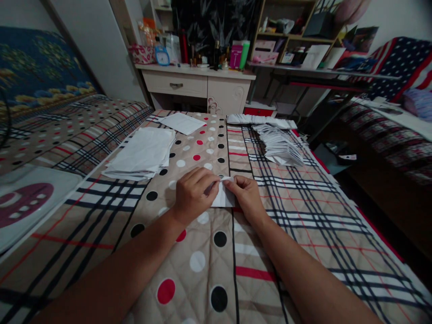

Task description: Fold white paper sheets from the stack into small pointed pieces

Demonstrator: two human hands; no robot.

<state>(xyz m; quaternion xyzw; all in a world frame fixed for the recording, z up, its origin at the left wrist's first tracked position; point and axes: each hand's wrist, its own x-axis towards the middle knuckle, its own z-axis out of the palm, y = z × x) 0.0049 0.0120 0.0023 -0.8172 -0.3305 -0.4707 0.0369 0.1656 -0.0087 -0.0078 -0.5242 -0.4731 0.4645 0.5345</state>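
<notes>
A small white piece of paper (223, 198) hangs between my two hands over the middle of the bed. My left hand (195, 191) pinches its upper left edge, fingers curled. On the other side, my right hand (247, 191) grips the upper right edge between thumb and fingers. The paper's top edge looks folded over, though the fingers hide part of it. A stack of white sheets (143, 150) lies beyond my left hand, with a single white sheet (182, 123) behind it. Many folded white papers (280, 144) fan out in a row at the far right.
A bedspread (199, 288) with dots and plaid covers the surface. Along the back right lies a long white bundle (259, 119). A white plastic package (33, 202) with a purple print rests at the left edge. Behind the bed stands a cream dresser (175, 85) with bottles and boxes on top.
</notes>
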